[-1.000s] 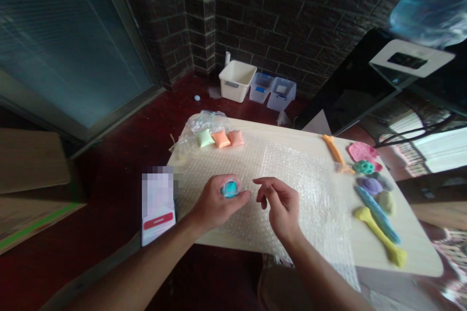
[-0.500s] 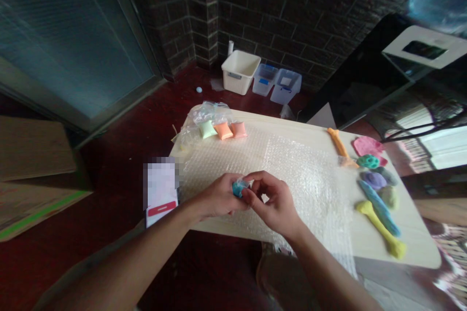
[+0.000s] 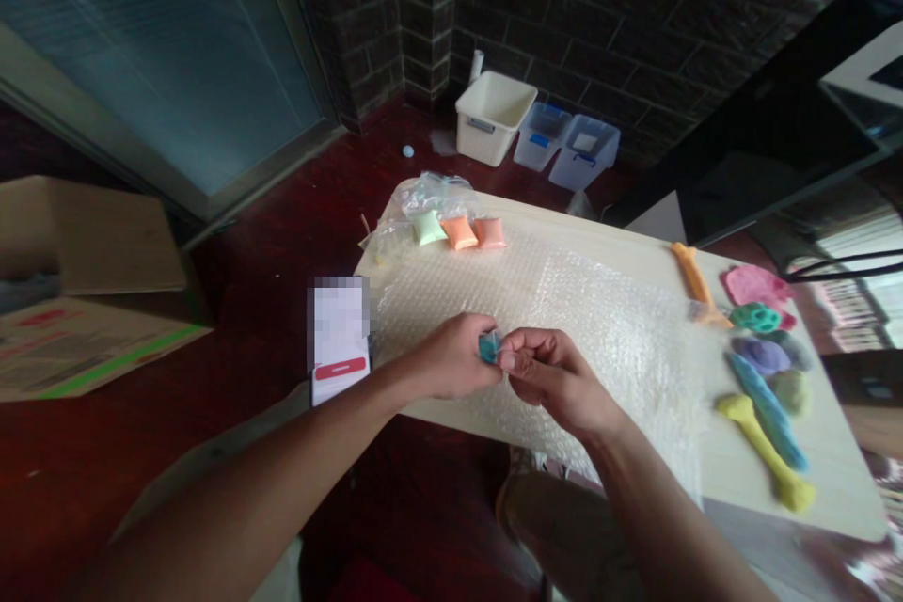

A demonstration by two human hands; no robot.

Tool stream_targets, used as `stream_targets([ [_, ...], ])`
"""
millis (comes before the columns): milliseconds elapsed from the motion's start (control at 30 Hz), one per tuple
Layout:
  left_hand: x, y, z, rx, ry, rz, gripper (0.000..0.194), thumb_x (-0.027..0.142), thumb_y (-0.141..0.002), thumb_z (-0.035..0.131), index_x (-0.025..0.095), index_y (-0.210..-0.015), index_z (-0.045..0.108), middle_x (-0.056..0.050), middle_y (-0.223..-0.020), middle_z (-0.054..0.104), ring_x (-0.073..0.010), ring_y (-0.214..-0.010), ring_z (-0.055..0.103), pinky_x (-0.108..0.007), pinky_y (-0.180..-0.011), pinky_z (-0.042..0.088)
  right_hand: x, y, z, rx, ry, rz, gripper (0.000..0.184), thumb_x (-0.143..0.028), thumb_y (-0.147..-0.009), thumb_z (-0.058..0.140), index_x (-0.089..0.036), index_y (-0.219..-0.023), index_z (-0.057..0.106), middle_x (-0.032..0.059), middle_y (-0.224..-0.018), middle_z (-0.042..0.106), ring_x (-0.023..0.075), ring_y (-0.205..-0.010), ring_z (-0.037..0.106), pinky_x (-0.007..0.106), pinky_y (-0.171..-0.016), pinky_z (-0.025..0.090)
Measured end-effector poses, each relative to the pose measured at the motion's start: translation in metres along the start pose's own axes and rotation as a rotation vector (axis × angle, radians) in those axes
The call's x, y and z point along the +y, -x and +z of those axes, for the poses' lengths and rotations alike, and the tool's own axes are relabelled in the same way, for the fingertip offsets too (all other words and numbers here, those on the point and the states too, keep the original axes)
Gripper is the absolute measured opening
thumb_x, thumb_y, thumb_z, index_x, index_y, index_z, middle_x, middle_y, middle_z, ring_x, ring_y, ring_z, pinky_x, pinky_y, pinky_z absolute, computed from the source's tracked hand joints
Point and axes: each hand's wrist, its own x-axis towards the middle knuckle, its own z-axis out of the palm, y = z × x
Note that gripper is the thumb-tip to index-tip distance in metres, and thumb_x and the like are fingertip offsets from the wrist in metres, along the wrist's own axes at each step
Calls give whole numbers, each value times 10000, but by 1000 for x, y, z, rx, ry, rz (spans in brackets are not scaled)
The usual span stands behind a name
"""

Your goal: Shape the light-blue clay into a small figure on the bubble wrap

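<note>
A small clear packet of blue clay (image 3: 488,347) is held between my two hands above the table. My left hand (image 3: 458,356) is closed round its left side, hiding part of it. My right hand (image 3: 554,372) pinches the packet's clear plastic edge between thumb and fingers. Beneath both hands lies a sheet of bubble wrap (image 3: 599,339). Beyond them, a green packet (image 3: 429,228), an orange packet (image 3: 460,233) and a pink packet (image 3: 491,232) sit in a row, beside crumpled clear plastic bags (image 3: 434,195).
On the table's right are a yellow bone-shaped piece (image 3: 768,453), a long blue piece (image 3: 768,409), an orange piece (image 3: 695,277) and several other coloured clay shapes. A phone (image 3: 340,324) is at the left edge. Bins (image 3: 494,118) and a cardboard box (image 3: 105,301) stand on the floor.
The camera view has shifted, so the table appears farther right and the cardboard box shows more. My right fingers have drawn together on the packet's edge; my left hand keeps its hold.
</note>
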Motion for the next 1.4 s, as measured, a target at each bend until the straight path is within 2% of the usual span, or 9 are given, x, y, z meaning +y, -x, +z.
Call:
stream_targets([
  [200, -8, 6, 4, 225, -382, 17, 172, 233, -788, 704, 218, -913, 587, -28, -748, 674, -215, -664, 619, -301, -570, 332, 7, -7, 7, 94, 177, -78, 358, -440, -748, 917, -172, -802, 687, -50, -609, 544, 73, -506, 357, 229, -454, 236],
  [367, -2, 7, 7, 210, -677, -15, 200, 176, -859, 662, 202, -1048, 601, -112, -838, 748, -299, -733, 725, -333, -596, 435, 14, -8, 12, 168, 150, -103, 342, -411, -747, 925, -169, -720, 684, -78, -531, 471, 64, -479, 305, 235, -442, 193],
  [567, 10, 4, 7, 206, -810, -25, 148, 230, -941, 607, 192, -1084, 601, -120, -892, 758, -280, -776, 747, -328, -637, 473, 19, -6, 10, 185, 27, -112, 291, -331, -729, 948, -174, -709, 703, -88, -501, 460, 50, -451, 292, 238, -442, 180],
  [700, 3, 3, 0, 191, -556, 50, 244, 309, -871, 692, 188, -1060, 598, -92, -891, 728, -272, -808, 720, -339, -672, 490, 16, -10, -2, 235, -21, -149, 270, -323, -755, 937, -189, -741, 703, -81, -513, 481, 54, -454, 309, 241, -449, 179],
  [867, -5, 1, -8, -92, 364, -58, 380, 443, -855, 695, 183, -1082, 537, -47, -871, 672, -211, -725, 694, -318, -598, 535, 5, -14, -20, 245, -133, -149, 273, -337, -767, 925, -208, -808, 688, -89, -556, 481, 45, -447, 310, 234, -451, 182],
  [933, -6, 0, -7, -127, 561, -80, 391, 433, -857, 698, 184, -1085, 501, -51, -902, 673, -204, -738, 712, -332, -631, 572, 1, -13, -22, 222, -140, -132, 285, -319, -747, 935, -211, -833, 686, -94, -574, 475, 43, -452, 319, 230, -451, 193],
  [1033, -7, -1, -2, -117, 602, -62, 428, 427, -851, 735, 191, -1096, 475, -39, -909, 671, -190, -716, 718, -348, -670, 596, -2, -11, -22, 219, -139, -118, 316, -303, -715, 952, -215, -860, 684, -98, -591, 481, 39, -453, 313, 228, -441, 192],
  [1167, -9, 0, 1, -118, 455, -30, 365, 455, -908, 689, 182, -1068, 509, -11, -784, 653, -179, -660, 684, -308, -617, 556, -6, -8, -26, 235, -105, -73, 313, -317, -710, 956, -202, -833, 692, -120, -525, 416, 28, -427, 209, 233, -420, 126],
  [1400, -11, 3, -2, -89, 169, -13, 279, 450, -960, 619, 181, -1012, 566, 11, -703, 629, -163, -600, 660, -263, -537, 478, -2, -9, -32, 147, -7, 57, 293, -304, -702, 952, -169, -777, 703, -79, -553, 516, 28, -422, 284, 250, -419, 135],
])
